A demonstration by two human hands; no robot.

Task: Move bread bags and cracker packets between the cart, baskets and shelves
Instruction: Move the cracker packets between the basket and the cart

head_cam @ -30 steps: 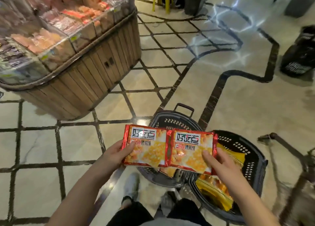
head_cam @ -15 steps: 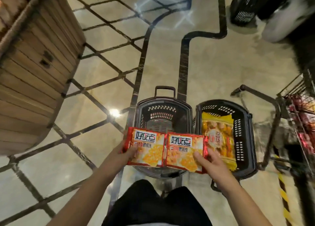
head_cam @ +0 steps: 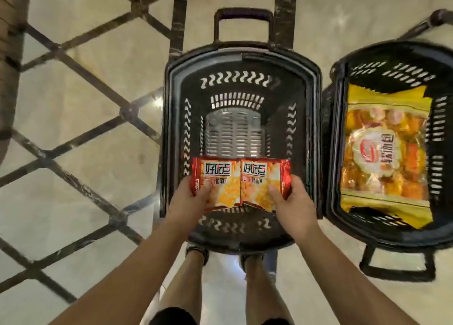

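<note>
The fingers of the left hand [head_cam: 193, 202] and the right hand [head_cam: 291, 202] are out of sight behind the two joined cracker packets [head_cam: 241, 180]. Only the thumbs show on the front, where they cover the lower outer corners, and the small print under the big characters is too blurred to read. The right basket [head_cam: 392, 231] is cut off by the picture's right edge (its far handle, at the top corner, is smeared and clipped too), and the yellow bread bag [head_cam: 384, 153] hides that basket's bottom. A wooden stand [head_cam: 7, 42] shows only as a blurred sliver at the left edge, and the person's feet [head_cam: 196, 253] are partly hidden by the near wall of the left basket [head_cam: 171, 128].
</note>
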